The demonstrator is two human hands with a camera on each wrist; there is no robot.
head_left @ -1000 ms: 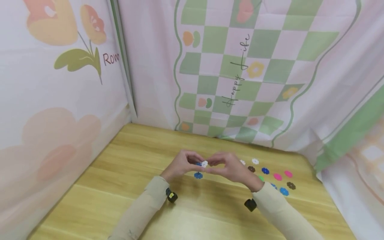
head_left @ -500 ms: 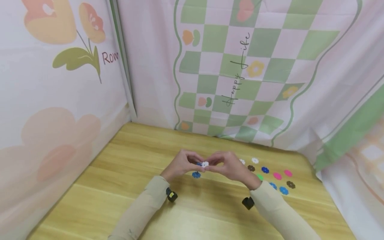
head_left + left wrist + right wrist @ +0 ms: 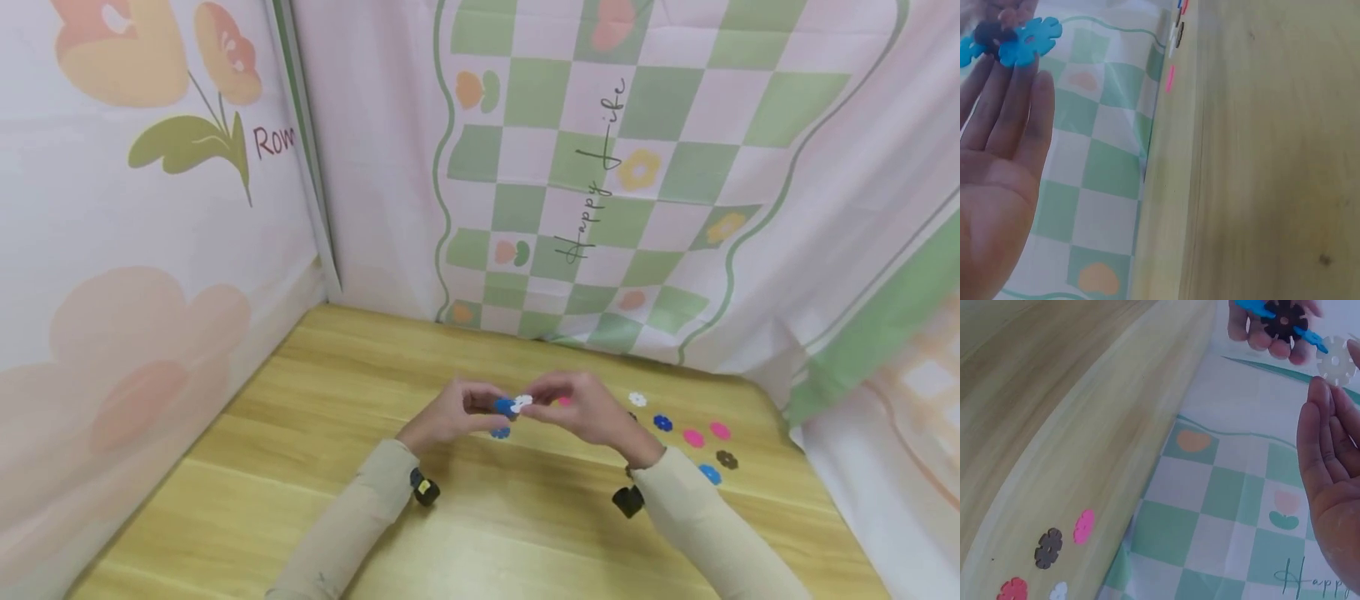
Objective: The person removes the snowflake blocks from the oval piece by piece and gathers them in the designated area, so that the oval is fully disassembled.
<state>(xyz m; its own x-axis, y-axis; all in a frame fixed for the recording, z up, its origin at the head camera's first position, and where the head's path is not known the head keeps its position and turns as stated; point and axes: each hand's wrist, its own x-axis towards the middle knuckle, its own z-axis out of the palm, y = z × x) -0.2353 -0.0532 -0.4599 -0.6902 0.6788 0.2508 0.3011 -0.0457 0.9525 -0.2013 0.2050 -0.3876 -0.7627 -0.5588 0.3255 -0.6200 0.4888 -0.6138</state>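
Observation:
Blue and dark brown notched flower discs, slotted together, are held at the fingertips of my left hand [image 3: 450,410]. In the right wrist view the brown disc [image 3: 1284,322] sits between two blue discs [image 3: 1311,339]. My right hand [image 3: 581,408] pinches a white flower disc [image 3: 522,402] between thumb and fingers. This white disc [image 3: 1336,360] meets the edge of the nearer blue disc; how deep they are slotted cannot be told. Another blue disc [image 3: 500,432] shows just below the left fingers. Both hands are raised above the table.
Several loose flower discs lie on the wooden table [image 3: 337,500] to the right: a dark blue disc [image 3: 663,423], a pink disc [image 3: 693,438], a brown disc [image 3: 727,460], a light blue disc [image 3: 709,475] and a white disc [image 3: 637,399]. A checked curtain [image 3: 585,167] hangs behind.
My right hand and the white disc have shifted slightly right and up. The held blue disc has tilted and shows more of its face. My left fingers have spread a little.

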